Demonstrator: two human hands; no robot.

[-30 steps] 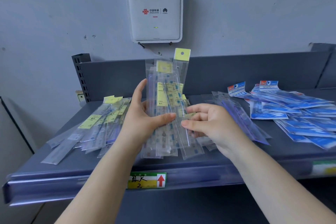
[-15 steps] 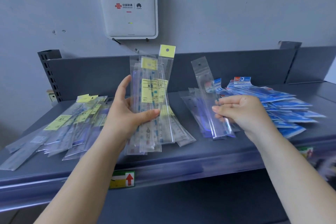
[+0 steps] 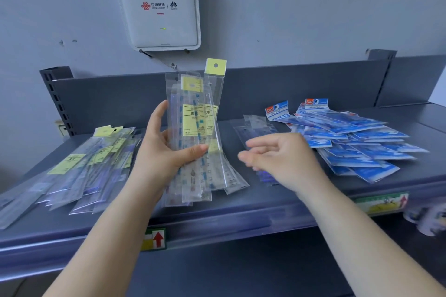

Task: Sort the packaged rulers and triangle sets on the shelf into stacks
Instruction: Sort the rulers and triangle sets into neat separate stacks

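Observation:
My left hand [image 3: 164, 149] grips an upright bundle of packaged rulers [image 3: 198, 132] with yellow labels, thumb across the front, lower ends near the grey shelf [image 3: 241, 202]. My right hand [image 3: 277, 157] hovers empty with fingers loosely extended, just in front of a small stack of clear ruler packs [image 3: 255, 128] lying on the shelf. A fanned pile of yellow-labelled ruler packs [image 3: 91, 161] lies at the left. Several blue packaged sets [image 3: 357, 142] are spread at the right.
A white WiFi router [image 3: 159, 7] hangs on the wall above the shelf. The shelf's back panel [image 3: 301, 89] and slotted uprights [image 3: 58, 103] bound the rear. Price labels with red arrows [image 3: 155, 240] sit on the front lip.
My right hand has let go of the clear ruler pack onto the small middle stack and drawn back empty. The left hand keeps its bundle upright.

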